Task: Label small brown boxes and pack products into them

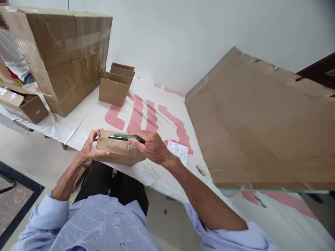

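My left hand grips the left end of a small brown cardboard box at the near edge of the table, thumb on its front face. My right hand is closed on the box's right end and pins a green-handled utility knife flat along the box's top. A small printed paper slip lies on the table just right of my right hand.
A large flat cardboard sheet covers the table's right side. Several big taped cartons are stacked at the far left, with open small boxes beside them. Another person stands at the far left by an open box. The table has a white cover with red marks.
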Demonstrator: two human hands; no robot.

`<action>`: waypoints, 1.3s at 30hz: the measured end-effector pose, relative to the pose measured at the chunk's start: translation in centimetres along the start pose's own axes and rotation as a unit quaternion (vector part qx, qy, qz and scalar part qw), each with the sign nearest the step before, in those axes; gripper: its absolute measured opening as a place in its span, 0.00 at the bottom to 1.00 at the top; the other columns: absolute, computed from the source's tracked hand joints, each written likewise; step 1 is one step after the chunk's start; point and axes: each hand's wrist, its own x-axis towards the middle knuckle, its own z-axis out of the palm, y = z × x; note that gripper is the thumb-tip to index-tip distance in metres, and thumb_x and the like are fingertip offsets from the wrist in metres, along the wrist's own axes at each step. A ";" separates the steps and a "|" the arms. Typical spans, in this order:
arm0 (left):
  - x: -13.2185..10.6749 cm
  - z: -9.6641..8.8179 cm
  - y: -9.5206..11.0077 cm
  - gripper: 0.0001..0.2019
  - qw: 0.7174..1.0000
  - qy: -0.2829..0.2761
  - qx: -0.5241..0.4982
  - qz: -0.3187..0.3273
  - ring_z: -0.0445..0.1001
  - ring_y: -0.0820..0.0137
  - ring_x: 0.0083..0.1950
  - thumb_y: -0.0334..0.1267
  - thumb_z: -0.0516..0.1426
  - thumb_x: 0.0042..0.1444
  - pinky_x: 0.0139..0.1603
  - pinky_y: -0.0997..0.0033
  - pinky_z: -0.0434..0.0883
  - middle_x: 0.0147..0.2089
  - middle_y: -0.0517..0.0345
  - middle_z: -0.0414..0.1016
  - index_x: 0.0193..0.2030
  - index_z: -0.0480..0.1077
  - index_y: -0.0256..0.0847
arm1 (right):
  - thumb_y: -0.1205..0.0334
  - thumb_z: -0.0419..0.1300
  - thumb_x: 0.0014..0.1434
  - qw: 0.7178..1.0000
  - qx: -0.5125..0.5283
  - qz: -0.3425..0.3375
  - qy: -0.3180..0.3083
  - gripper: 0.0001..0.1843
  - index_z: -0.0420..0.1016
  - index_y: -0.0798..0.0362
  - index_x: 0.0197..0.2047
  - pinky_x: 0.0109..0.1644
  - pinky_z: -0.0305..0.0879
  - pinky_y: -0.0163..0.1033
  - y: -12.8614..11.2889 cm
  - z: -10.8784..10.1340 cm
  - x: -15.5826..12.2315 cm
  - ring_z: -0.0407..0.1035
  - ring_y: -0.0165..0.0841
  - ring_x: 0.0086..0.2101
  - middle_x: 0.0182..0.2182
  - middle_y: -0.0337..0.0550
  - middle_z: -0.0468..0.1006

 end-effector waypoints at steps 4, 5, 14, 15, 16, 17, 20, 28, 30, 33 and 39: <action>0.0 0.1 0.0 0.40 1.000 0.001 -0.006 0.004 0.69 0.46 0.73 0.57 0.76 0.40 0.72 0.43 0.66 0.74 0.41 0.65 0.51 0.60 0.47 | 0.53 0.57 0.73 0.998 -0.064 -0.013 -0.019 0.16 0.81 0.51 0.39 0.37 0.61 0.38 -0.2 0.3 1.1 0.71 0.34 0.32 0.33 0.43 0.81; 0.0 0.2 0.0 0.40 1.000 0.002 -0.007 0.003 0.69 0.46 0.73 0.57 0.76 0.39 0.72 0.44 0.67 0.74 0.41 0.65 0.51 0.60 0.47 | 0.53 0.57 0.73 0.997 -0.077 -0.016 -0.024 0.16 0.80 0.51 0.39 0.37 0.61 0.38 -0.3 0.4 1.3 0.71 0.33 0.32 0.33 0.43 0.81; 0.0 0.4 0.0 0.39 1.000 0.002 -0.013 0.002 0.69 0.46 0.73 0.55 0.76 0.39 0.71 0.44 0.68 0.74 0.40 0.64 0.51 0.60 0.47 | 0.54 0.54 0.75 0.984 -0.169 -0.029 -0.047 0.17 0.77 0.53 0.37 0.34 0.53 0.38 -1.0 0.2 2.8 0.67 0.32 0.32 0.34 0.43 0.80; 0.0 0.4 0.0 0.39 1.000 0.002 -0.012 0.004 0.69 0.46 0.72 0.55 0.76 0.39 0.71 0.44 0.68 0.74 0.40 0.64 0.51 0.60 0.47 | 0.54 0.55 0.75 0.982 -0.179 -0.032 -0.049 0.17 0.77 0.53 0.37 0.33 0.52 0.38 -1.0 0.1 2.9 0.67 0.32 0.32 0.33 0.43 0.79; 0.1 0.4 0.0 0.39 1.000 0.002 -0.011 0.004 0.69 0.46 0.72 0.56 0.76 0.39 0.71 0.45 0.68 0.74 0.41 0.64 0.51 0.60 0.48 | 0.54 0.55 0.75 0.980 -0.186 -0.036 -0.054 0.17 0.77 0.53 0.37 0.33 0.51 0.38 -1.0 0.0 3.0 0.66 0.32 0.32 0.33 0.43 0.79; 0.1 0.4 -0.1 0.39 1.000 0.002 -0.011 0.004 0.69 0.47 0.72 0.56 0.76 0.40 0.71 0.45 0.68 0.74 0.41 0.64 0.52 0.60 0.48 | 0.55 0.55 0.75 0.979 -0.192 -0.041 -0.060 0.17 0.76 0.53 0.36 0.32 0.50 0.38 -1.0 -0.1 3.1 0.66 0.32 0.31 0.32 0.43 0.79; 0.1 0.3 -0.2 0.40 1.000 0.002 -0.004 0.000 0.69 0.47 0.72 0.57 0.76 0.39 0.70 0.46 0.68 0.74 0.42 0.64 0.52 0.60 0.48 | 0.56 0.56 0.74 0.973 -0.212 -0.060 -0.075 0.17 0.76 0.53 0.34 0.32 0.48 0.39 -0.9 -0.4 3.4 0.66 0.32 0.31 0.32 0.43 0.78; 0.3 0.1 0.1 0.39 1.000 0.006 0.028 0.003 0.70 0.48 0.70 0.55 0.75 0.40 0.70 0.45 0.69 0.68 0.44 0.68 0.51 0.59 0.47 | 0.55 0.60 0.74 0.959 -0.241 -0.058 -0.135 0.15 0.76 0.51 0.35 0.33 0.50 0.40 0.3 -2.2 3.0 0.70 0.35 0.32 0.32 0.45 0.81; 0.3 0.1 0.2 0.38 1.000 0.006 0.026 0.001 0.71 0.48 0.69 0.56 0.75 0.40 0.69 0.44 0.70 0.68 0.43 0.68 0.50 0.59 0.47 | 0.52 0.58 0.75 0.954 -0.263 -0.061 -0.131 0.17 0.76 0.51 0.36 0.33 0.50 0.40 1.0 -3.1 2.3 0.70 0.34 0.31 0.32 0.44 0.81; 0.2 0.0 0.4 0.37 1.000 0.000 0.022 0.005 0.72 0.49 0.68 0.56 0.75 0.42 0.69 0.44 0.70 0.69 0.43 0.68 0.49 0.59 0.48 | 0.51 0.56 0.76 0.950 -0.285 -0.047 -0.118 0.19 0.76 0.50 0.35 0.32 0.50 0.40 2.2 -4.7 0.7 0.69 0.35 0.30 0.30 0.43 0.80; 0.2 -0.2 0.7 0.36 0.999 0.005 0.039 0.001 0.72 0.49 0.68 0.56 0.74 0.43 0.68 0.43 0.71 0.69 0.43 0.67 0.49 0.59 0.47 | 0.45 0.54 0.75 0.963 -0.267 0.028 -0.017 0.23 0.78 0.50 0.34 0.32 0.54 0.40 5.6 -8.3 -5.6 0.70 0.35 0.29 0.30 0.44 0.79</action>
